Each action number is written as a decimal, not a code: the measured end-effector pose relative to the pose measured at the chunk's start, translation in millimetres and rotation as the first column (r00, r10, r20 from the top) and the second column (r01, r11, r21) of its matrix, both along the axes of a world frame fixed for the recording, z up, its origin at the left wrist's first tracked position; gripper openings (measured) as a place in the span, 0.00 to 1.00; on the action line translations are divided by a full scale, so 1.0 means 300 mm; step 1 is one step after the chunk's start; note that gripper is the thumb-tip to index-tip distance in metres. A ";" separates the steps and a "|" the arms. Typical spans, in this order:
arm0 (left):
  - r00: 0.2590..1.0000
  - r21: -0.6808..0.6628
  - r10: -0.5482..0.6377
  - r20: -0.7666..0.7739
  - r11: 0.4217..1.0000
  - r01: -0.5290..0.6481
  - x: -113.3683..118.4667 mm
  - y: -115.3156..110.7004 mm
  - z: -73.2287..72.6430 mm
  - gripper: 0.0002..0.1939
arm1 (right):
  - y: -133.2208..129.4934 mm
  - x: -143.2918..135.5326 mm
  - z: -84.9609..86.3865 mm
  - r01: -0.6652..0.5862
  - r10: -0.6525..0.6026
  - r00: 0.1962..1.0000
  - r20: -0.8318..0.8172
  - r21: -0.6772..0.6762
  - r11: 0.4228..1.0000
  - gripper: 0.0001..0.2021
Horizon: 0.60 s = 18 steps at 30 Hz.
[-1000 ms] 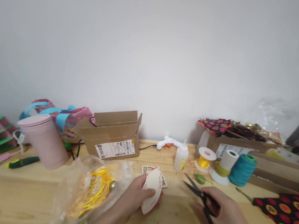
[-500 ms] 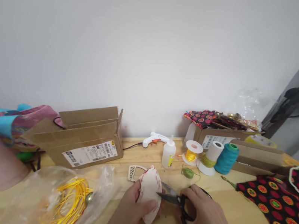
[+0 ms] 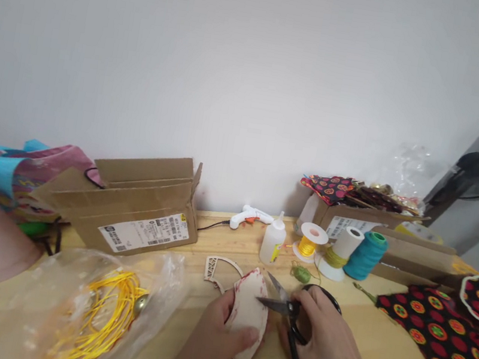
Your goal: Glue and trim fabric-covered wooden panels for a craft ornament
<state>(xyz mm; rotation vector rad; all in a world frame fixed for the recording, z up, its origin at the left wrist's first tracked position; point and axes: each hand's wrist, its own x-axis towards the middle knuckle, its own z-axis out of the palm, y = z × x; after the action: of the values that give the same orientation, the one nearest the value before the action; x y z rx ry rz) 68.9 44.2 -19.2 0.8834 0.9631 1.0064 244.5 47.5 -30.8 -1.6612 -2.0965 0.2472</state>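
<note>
My left hand point(image 3: 221, 337) grips a white curved piece point(image 3: 248, 314) with frayed red edges, thumb across its face; whether it is card or cloth-covered board I cannot tell. My right hand point(image 3: 327, 342) is closed around the black handles of a pair of scissors point(image 3: 289, 310). Their blades are spread, and the lower one reaches over the right edge of the white piece. Behind my left hand lies a thin wooden cut-out frame point(image 3: 213, 267), partly covered by the white piece.
A glue bottle point(image 3: 273, 242), a glue gun point(image 3: 248, 217), a yellow cord spool point(image 3: 310, 242) and teal thread point(image 3: 366, 255) stand behind. At left are a cardboard box point(image 3: 134, 211) and a plastic bag point(image 3: 157, 294) with yellow cord. Patterned fabric point(image 3: 438, 332) lies right.
The scissors have opened wider, their upper blade now showing clear of the white piece. The white piece and my left hand have shifted slightly right. The camera view has moved a little.
</note>
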 end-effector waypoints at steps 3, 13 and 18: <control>0.999 0.023 0.008 -0.051 1.000 -0.007 -0.002 -0.004 0.005 0.23 | 0.003 0.004 -0.002 0.024 -0.024 0.999 0.024 -0.015 1.000 0.08; 0.998 -0.040 0.012 -0.055 0.999 -0.014 -0.001 -0.018 0.019 0.25 | 0.005 0.014 0.016 0.047 -0.044 0.998 0.044 -0.054 0.997 0.07; 0.989 -0.168 0.109 -0.099 0.978 -0.125 0.011 -0.018 0.040 0.19 | 0.003 0.015 0.013 0.067 -0.065 0.997 0.028 -0.059 0.996 0.07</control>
<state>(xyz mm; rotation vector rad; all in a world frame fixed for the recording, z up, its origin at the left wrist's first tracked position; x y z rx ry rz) 72.2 38.9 -7.3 0.7379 1.1719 0.9719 248.9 48.5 -26.8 -1.7744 -2.0675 0.2717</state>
